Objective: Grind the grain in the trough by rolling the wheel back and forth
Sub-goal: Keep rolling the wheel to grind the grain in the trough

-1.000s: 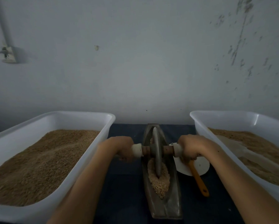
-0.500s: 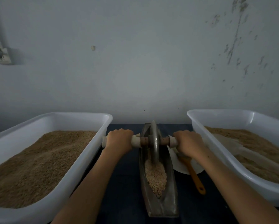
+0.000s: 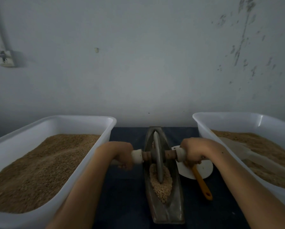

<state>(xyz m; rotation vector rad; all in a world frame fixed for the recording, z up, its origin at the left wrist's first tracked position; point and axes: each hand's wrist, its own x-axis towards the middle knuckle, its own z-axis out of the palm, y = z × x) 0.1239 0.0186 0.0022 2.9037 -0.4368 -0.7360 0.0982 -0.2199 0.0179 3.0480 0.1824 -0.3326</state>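
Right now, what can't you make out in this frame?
Head view only:
- Left hand fingers: curled under the axle, mostly hidden.
- Brush head: behind the right hand.
- Tubs: cut off by the frame edges.
- Grain under the wheel: too dim to judge.

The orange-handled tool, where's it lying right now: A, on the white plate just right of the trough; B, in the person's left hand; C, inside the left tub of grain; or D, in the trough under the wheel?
A: the orange-handled tool rests with its head on the white plate to the right of the trough, its handle trailing onto the dark table.
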